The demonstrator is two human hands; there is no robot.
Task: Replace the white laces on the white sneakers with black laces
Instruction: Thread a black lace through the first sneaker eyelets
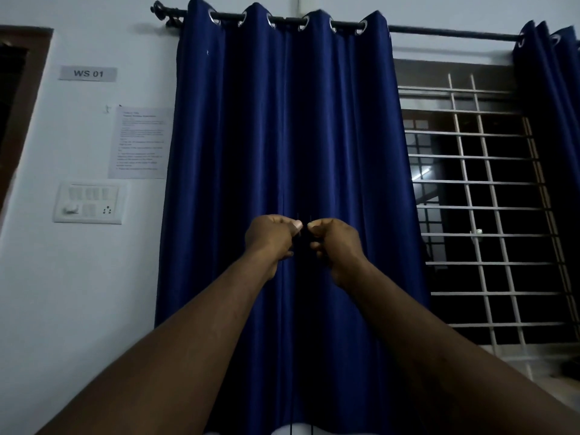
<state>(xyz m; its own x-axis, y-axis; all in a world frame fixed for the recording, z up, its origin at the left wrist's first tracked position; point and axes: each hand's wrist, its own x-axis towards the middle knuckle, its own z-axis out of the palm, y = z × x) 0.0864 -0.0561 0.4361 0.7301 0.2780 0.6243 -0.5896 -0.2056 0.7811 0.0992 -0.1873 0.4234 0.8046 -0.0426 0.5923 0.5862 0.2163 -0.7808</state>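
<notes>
Only a white sliver of the sneaker [302, 431] is seen, cut off at the bottom edge, and the thin black lace [292, 430] rising from it is largely lost against the dark blue curtain [329, 120]. Its two strands are pinched in the curled fingers [295, 227] of the left hand [271, 237] and the right hand [335, 243], which are held close together at arm's length.

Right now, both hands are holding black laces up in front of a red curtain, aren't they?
Not red: the head view shows the curtain is blue. The left hand and right hand do pinch thin black laces up in front of it.
</notes>
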